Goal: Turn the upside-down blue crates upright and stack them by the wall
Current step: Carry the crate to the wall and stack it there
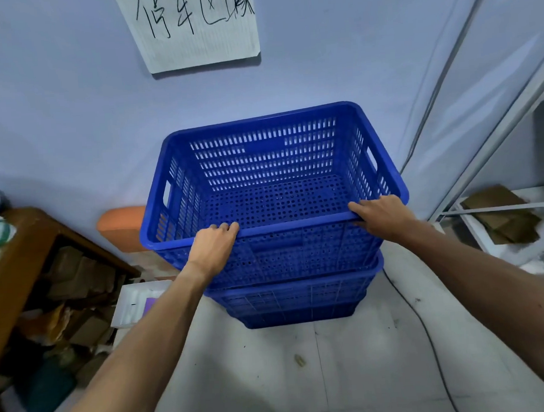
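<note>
An upright blue perforated crate (271,161) sits on top of a stack of blue crates (295,303) against the pale wall. It is open-side up and empty inside. My left hand (214,246) grips its near rim left of centre, fingers curled over the edge. My right hand (381,216) holds the same near rim at the right corner. The lower crates show only their near walls below the top one.
A wooden shelf (28,252) with cardboard clutter stands at the left, an orange block (122,227) behind it by the wall. A white tray (139,303) lies on the floor. A metal rack (503,210) is at the right; a black cable (428,333) crosses the tiled floor.
</note>
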`<state>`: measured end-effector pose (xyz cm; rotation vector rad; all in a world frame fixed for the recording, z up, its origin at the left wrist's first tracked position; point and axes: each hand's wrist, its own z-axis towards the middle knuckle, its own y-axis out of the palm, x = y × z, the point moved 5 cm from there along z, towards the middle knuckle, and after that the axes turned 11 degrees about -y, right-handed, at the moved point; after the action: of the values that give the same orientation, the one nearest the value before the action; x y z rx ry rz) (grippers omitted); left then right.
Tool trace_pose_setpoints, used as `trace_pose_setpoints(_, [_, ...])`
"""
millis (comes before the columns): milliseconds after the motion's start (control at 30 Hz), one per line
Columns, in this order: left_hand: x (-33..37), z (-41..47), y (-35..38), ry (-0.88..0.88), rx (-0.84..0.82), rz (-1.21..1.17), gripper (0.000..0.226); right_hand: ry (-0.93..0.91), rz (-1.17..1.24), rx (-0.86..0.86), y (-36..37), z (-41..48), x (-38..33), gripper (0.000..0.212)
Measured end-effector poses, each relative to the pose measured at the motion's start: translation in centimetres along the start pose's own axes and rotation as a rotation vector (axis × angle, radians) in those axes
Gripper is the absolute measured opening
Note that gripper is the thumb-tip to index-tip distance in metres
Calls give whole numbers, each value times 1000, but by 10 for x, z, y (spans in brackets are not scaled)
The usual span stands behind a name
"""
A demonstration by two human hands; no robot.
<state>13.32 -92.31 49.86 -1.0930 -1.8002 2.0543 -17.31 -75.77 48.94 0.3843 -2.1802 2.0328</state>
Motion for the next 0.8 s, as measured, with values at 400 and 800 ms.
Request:
trace_pose_setpoints(400, [3,-1,-4,45,10,-41,15,-3,-14,-28,-6,-2,5,34])
trace_pose_setpoints(800, [16,-15,1,35,-17,-50,18,5,28,-37,6,-23,-2,38])
